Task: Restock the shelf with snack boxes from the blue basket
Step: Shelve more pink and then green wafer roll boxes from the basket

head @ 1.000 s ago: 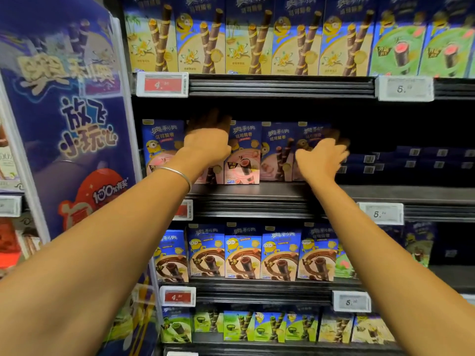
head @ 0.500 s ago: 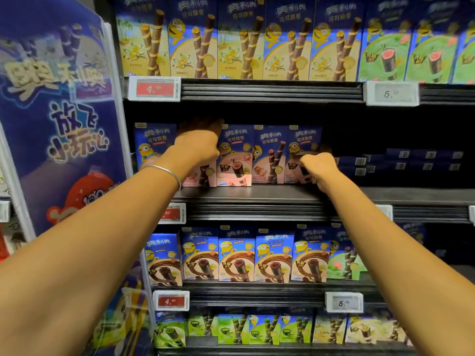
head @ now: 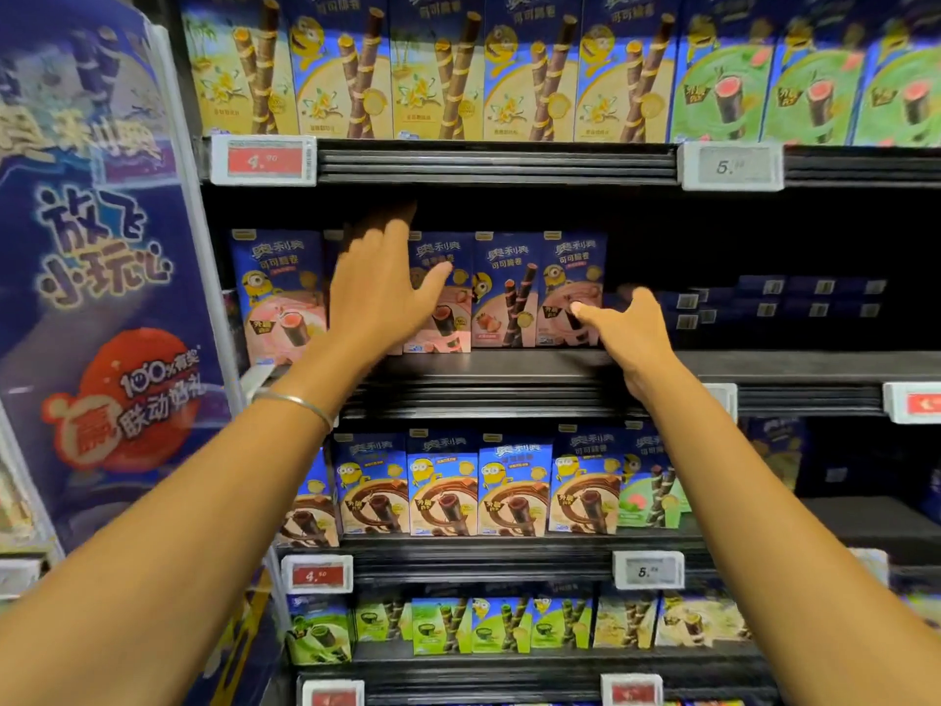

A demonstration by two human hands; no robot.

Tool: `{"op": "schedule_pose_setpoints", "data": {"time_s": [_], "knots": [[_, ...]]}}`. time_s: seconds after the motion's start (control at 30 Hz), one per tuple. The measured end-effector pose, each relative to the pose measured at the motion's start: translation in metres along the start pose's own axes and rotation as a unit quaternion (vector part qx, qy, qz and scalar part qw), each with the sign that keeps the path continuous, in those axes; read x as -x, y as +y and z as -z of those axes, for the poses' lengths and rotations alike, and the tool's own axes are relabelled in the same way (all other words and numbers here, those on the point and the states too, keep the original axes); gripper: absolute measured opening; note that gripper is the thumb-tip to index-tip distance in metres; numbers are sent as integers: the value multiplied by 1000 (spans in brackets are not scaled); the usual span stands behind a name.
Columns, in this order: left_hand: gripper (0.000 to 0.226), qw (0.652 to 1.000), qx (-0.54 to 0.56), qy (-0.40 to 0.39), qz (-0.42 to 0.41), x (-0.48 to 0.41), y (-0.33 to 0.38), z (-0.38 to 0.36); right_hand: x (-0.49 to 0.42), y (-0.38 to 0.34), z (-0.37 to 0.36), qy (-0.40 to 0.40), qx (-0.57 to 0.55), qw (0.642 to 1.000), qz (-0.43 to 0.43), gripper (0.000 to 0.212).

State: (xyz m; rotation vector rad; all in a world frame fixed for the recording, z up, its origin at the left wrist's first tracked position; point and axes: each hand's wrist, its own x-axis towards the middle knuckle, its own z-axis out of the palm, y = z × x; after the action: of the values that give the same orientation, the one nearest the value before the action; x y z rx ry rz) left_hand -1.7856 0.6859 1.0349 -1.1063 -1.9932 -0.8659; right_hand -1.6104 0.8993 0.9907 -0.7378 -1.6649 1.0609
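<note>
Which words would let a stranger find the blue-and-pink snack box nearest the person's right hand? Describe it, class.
Find the black shelf under the row of tall yellow cardboard boxes. On it stands a short row of blue-and-pink cardboard snack boxes. Yours is the last one on the right, beside the dark gap, with the thumb of the right hand in front of it.
</note>
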Motion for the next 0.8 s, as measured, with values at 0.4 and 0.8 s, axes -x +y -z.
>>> {"op": "schedule_pose_setpoints", "data": {"time_s": [0.4,0.8], "knots": [[24,800,522,-49,293,265,62,-22,193,76,94,-134,-188,971,-60,23],[33,566,528,-247,583,562,124,0,475,208,277,-13,-123,897,-424,29]]}}
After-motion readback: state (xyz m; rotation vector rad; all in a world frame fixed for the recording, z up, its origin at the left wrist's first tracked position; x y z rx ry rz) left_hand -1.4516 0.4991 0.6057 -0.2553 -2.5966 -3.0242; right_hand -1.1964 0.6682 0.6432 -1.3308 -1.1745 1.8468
